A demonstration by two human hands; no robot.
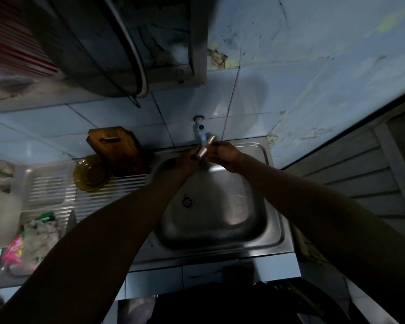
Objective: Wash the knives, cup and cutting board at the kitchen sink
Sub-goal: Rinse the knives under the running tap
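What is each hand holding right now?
Left hand: grips the pale cylindrical knife handle.
Right hand: touches that handle; grip cannot be told.

Both hands, left (pixel 185 160) and right (pixel 225 154), grip a knife handle (pixel 205 147) under the tap (pixel 201 134) above the sink (pixel 276 232).

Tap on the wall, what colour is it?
Pale blue tap, seen in the head view.

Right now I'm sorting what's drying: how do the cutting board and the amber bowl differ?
The cutting board is dark brown opaque wood, rectangular, with a handle slot; the amber bowl is translucent yellow and round. The board looks larger and stands behind the bowl. Both stand propped beside the sink.
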